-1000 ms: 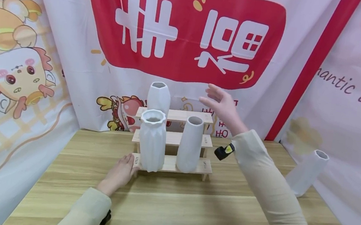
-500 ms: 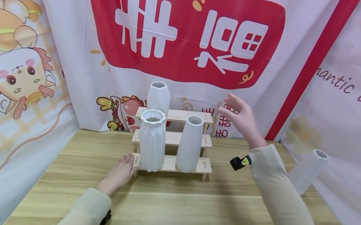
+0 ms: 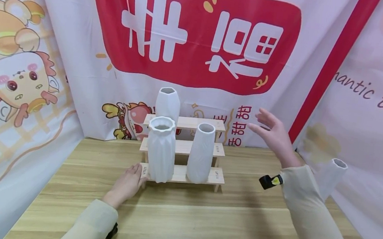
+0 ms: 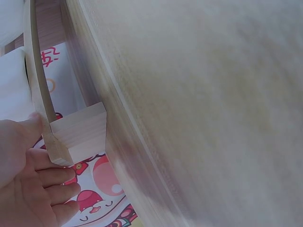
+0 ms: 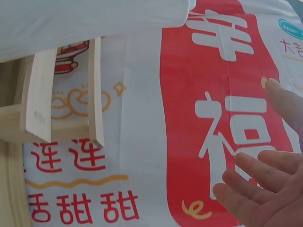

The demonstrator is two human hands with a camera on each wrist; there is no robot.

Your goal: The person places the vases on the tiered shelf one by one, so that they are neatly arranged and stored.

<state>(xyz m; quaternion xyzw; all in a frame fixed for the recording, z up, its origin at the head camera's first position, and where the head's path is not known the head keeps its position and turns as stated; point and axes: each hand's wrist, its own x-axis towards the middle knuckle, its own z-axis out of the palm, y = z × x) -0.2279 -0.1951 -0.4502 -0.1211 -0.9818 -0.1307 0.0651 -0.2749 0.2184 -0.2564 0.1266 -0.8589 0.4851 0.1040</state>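
Observation:
A three-tier wooden display stand stands on the table near the back drape. On its bottom shelf are a fluted white vase at left and a smooth tapering white vase at right. A faceted white vase occupies the top shelf's left side. My left hand grips the bottom shelf's left end, its thumb on the board edge and its fingers around the corner. Held in the air right of the stand, my right hand has spread fingers and nothing in it.
Another white vase stands at the table's far right, its lower part hidden by my right sleeve. Printed drapes enclose the wooden table at the back and both sides.
My right hand has moved right and somewhat lower, away from the stand toward the vase at far right. The left hand and the vases on the stand have stayed in place.

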